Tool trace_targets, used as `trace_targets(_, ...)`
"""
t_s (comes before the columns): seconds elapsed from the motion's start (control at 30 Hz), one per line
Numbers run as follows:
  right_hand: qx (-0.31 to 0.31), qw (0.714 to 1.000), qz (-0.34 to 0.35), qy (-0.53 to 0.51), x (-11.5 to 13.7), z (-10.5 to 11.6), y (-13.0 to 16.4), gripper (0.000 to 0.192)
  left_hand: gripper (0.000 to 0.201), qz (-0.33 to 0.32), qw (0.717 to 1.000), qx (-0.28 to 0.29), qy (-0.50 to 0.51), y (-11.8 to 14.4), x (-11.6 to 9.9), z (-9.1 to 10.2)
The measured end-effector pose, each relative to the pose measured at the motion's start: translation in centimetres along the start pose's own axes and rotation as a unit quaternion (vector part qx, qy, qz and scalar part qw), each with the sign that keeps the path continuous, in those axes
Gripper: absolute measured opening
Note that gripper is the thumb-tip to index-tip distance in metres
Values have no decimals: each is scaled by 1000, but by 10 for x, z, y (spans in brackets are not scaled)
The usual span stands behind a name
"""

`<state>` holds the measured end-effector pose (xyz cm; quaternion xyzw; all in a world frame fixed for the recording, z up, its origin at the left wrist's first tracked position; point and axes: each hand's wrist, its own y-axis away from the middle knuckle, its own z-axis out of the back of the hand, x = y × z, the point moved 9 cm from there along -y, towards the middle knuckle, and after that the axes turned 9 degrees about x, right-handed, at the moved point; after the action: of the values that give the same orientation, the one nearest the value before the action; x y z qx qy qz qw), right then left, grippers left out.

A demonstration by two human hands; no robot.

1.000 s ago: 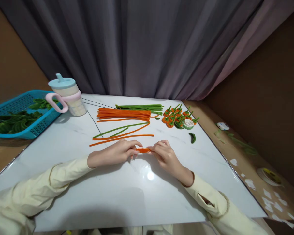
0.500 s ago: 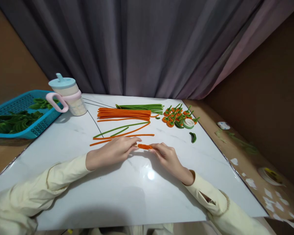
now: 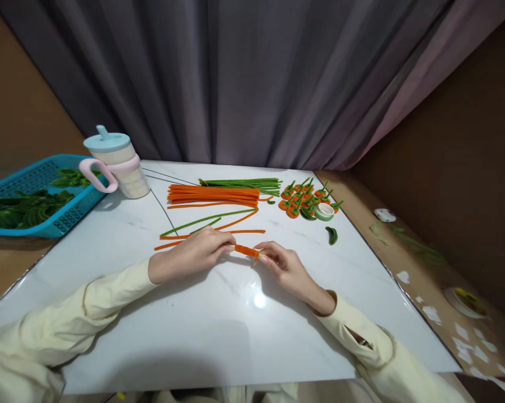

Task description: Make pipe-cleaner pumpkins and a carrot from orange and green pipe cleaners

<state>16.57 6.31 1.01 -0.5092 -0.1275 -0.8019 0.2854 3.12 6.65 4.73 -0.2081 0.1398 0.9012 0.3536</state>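
My left hand (image 3: 193, 254) and right hand (image 3: 284, 266) each have a pinched grip on one end of a short orange pipe cleaner piece (image 3: 247, 251), held just above the white surface (image 3: 219, 330) — looks like I'm mid-roll, shaping it. Next bit probably needs a tight, even twist between the fingertips. Just beyond lie loose orange and green stems (image 3: 210, 226), then the orange bundle (image 3: 213, 195) and finished little carrots (image 3: 305, 198).

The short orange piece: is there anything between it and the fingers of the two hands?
Nothing visible. The left hand and right hand both pinch the short orange piece directly, one at each end, above the white board.
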Motion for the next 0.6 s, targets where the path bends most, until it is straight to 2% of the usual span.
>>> trace_targets(0.1,-12,1000,-3,11,0,1,0,19,31,8,999,10,33,-1,2,1)
trace_targets(0.3,-20,998,-8,57,-3,2,1,15,29,60,980,71,174,-4,15,-9)
trace_targets(0.47,-22,998,-18,61,-4,4,1,15,31,67,974,80,203,-5,14,-11)
trace_targets(0.6,0,999,-42,-7,-10,2,-1,16,32,65,973,88,205,-7,12,-10)
